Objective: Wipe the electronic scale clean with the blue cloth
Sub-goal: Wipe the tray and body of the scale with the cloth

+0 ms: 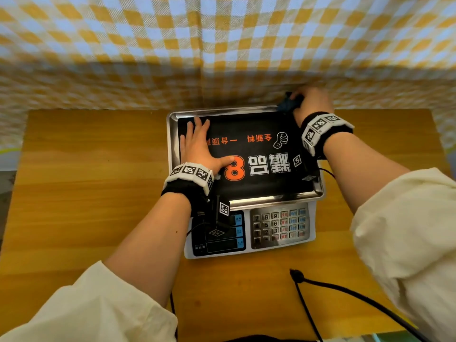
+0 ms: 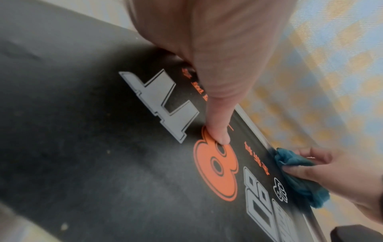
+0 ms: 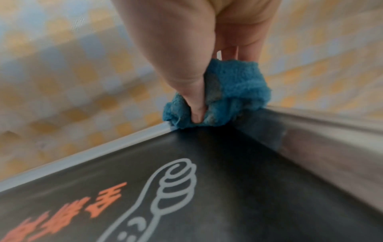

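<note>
Wooden table: left hand flat, steadying electronic scale; right hand pinches soft, limp blue cloth, bunched, at pan's 1 o'clock corner.

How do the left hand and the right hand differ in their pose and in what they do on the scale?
The left hand lies flat with straight fingers on the black pan of the electronic scale; the right hand has curled fingers. The left hand holds nothing; the right hand grips the blue cloth. The left hand rests on the pan's left part; the right hand is at the far right corner, pressing the cloth on the rim. Both wear marker wristbands.
</note>
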